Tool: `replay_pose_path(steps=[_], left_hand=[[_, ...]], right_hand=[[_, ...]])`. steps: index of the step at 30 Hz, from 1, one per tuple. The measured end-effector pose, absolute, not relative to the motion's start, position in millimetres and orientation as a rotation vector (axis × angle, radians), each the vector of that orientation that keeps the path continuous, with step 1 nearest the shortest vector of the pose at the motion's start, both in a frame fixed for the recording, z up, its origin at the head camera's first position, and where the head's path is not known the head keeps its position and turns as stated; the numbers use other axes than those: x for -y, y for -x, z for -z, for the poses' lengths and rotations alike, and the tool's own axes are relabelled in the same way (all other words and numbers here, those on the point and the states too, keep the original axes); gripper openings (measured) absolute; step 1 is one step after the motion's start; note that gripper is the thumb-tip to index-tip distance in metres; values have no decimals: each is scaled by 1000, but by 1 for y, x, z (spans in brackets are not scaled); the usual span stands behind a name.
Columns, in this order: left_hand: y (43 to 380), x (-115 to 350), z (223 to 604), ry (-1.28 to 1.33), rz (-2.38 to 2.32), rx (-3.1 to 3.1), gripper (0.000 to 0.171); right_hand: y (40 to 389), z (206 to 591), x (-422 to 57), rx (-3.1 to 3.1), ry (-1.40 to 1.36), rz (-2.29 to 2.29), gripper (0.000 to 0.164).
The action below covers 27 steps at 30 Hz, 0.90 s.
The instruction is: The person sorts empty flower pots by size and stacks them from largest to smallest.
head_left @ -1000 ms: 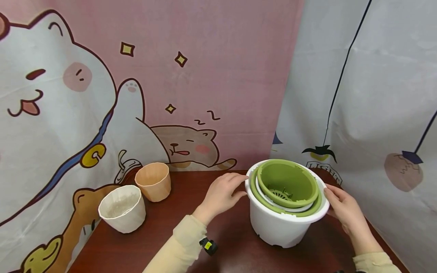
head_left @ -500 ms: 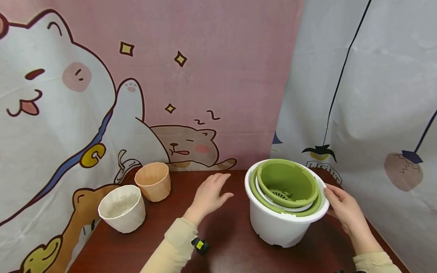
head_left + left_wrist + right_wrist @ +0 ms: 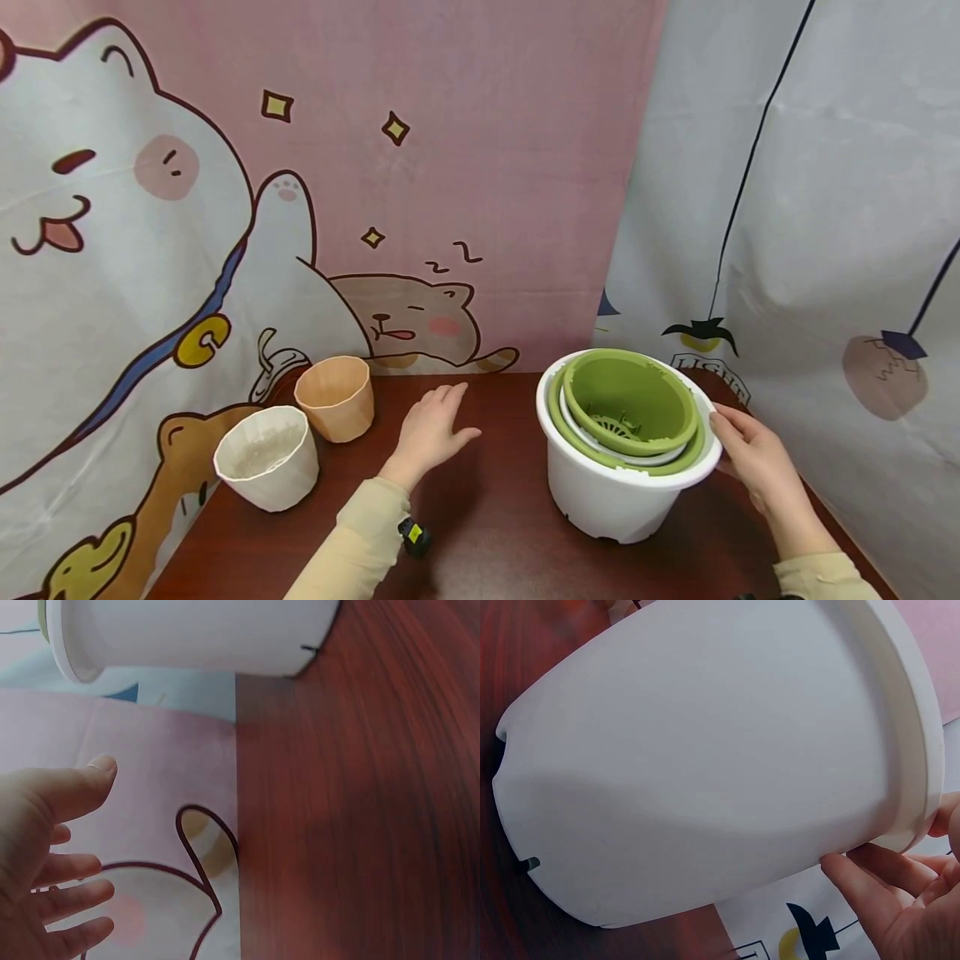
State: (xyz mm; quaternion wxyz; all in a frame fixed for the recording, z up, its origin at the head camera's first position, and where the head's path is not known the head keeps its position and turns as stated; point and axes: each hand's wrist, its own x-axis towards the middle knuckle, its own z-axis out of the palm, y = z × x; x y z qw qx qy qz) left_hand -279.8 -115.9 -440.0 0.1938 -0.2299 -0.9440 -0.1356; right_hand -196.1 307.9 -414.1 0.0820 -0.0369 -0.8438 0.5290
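A large white flowerpot point(image 3: 615, 500) stands on the table at the right of the head view, with several smaller pots nested inside it. The innermost is a green flowerpot point(image 3: 652, 396) with a slotted bottom, sitting a little tilted. My right hand point(image 3: 761, 462) pinches the white pot's rim from the right. In the right wrist view its thumb lies at the rim, and the fingers point(image 3: 874, 892) press the wall just below. Left of the pots my left hand point(image 3: 426, 437) hovers over the table, fingers spread and thumb apart, holding nothing.
At the table's left side stand a faceted white pot point(image 3: 281, 483) and, just behind it, a peach-coloured pot point(image 3: 348, 417). The dark red wooden table point(image 3: 495, 542) ends at a pink cartoon-printed cloth point(image 3: 510, 208) at the back.
My left hand has let go of the white flowerpot's rim and moved left, away from it. The right hand and the nested pots stay in place.
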Motion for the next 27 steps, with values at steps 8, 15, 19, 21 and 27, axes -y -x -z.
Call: replay_pose_path(steps=[8,15,19,21,27], left_hand=[[288,138,448,508,314,2720,81],[292,156,453,456,270,2737,84],[295,166,454,419,240,2740,84],[296,171,453,397,231,2740,84],[303,186,446,334,215,2771,86]], right_hand=[[196,413,-308,2527,108,-1587,63],[196,413,-308,2528,110,-1596,63],[196,413,-308,2529,110,-1600,64],[196,413,-308,2528,110,-1599,64],[196,412,-307,2515,97,-1599,63]])
